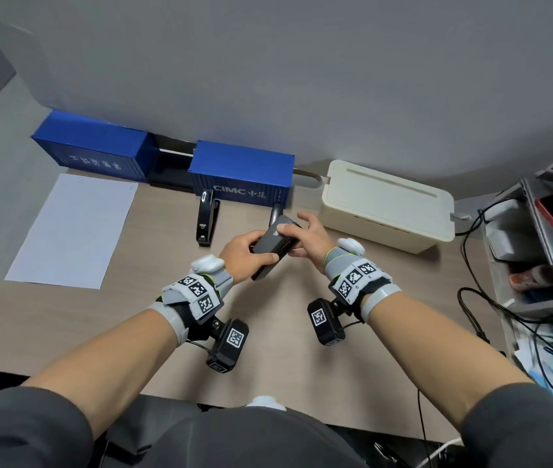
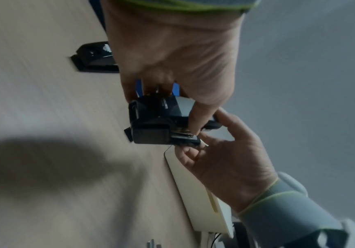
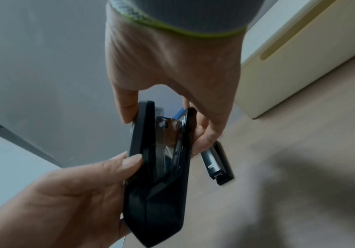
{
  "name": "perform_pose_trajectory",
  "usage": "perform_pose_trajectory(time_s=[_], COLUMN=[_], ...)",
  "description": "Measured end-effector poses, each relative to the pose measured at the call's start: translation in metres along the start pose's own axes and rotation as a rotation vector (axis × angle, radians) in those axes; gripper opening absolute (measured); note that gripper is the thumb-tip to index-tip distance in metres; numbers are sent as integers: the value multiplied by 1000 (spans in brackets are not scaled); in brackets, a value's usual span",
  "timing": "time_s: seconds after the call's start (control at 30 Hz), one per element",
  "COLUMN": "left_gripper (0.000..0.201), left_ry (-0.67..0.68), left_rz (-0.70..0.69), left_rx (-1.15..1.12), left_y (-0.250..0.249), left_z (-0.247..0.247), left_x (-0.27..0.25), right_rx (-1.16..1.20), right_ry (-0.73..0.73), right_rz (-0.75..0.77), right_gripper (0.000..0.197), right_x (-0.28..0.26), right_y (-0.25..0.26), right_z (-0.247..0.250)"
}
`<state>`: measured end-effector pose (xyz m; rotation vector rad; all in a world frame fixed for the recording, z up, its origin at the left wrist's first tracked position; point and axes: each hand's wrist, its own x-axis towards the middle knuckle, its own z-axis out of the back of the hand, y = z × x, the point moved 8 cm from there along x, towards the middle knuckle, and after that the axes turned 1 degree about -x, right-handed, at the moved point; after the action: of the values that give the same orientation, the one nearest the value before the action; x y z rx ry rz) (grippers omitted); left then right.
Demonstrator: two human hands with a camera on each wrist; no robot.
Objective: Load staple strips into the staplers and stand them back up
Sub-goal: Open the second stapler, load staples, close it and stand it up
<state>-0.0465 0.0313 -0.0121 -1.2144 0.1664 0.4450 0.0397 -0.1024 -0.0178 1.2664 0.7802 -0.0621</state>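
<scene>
Both hands hold a black stapler (image 1: 273,246) above the middle of the desk. My left hand (image 1: 244,255) grips its rear end, thumb on one side and fingers on the other. My right hand (image 1: 305,236) grips the front end. In the right wrist view the stapler (image 3: 157,167) has its top and base spread a little apart, with the metal channel showing between them. A second black stapler (image 1: 207,217) stands upright to the left. A third, grey-topped stapler (image 3: 216,164) stands behind the held one, mostly hidden in the head view.
Two blue container-shaped boxes (image 1: 241,170) (image 1: 93,146) line the back wall. A white sheet of paper (image 1: 72,231) lies at the left, and a cream box (image 1: 386,204) sits at the back right. Black cables (image 1: 471,298) and a cluttered shelf (image 1: 538,231) fill the right edge.
</scene>
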Motion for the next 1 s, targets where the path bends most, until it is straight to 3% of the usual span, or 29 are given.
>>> perform_pose_trajectory(time_s=[0.13, 0.33, 0.5, 0.7, 0.87, 0.9, 1.0], left_gripper=[42, 33, 39, 51, 55, 55, 56], left_ry=[-7, -120, -224, -292, -294, -298, -284], left_rz=[57, 136, 265, 363, 381, 375, 361], left_rx=[-117, -210, -217, -146, -42, -29, -20], left_y=[7, 20, 44, 63, 69, 67, 66], left_z=[7, 25, 29, 24, 15, 15, 16], left_x=[5, 27, 60, 93, 108, 108, 113], right_rx=[-33, -98, -212, -319, -458, -497, -625], right_ry=[33, 40, -68, -90, -71, -61, -62], right_rz=[23, 29, -34, -190, -157, -174, -202], right_gripper=[73, 68, 24, 46, 6, 10, 46], right_x=[10, 34, 58, 74, 93, 95, 104], right_y=[16, 22, 11, -25, -34, -35, -33], right_z=[-10, -25, 2, 29, 23, 20, 9])
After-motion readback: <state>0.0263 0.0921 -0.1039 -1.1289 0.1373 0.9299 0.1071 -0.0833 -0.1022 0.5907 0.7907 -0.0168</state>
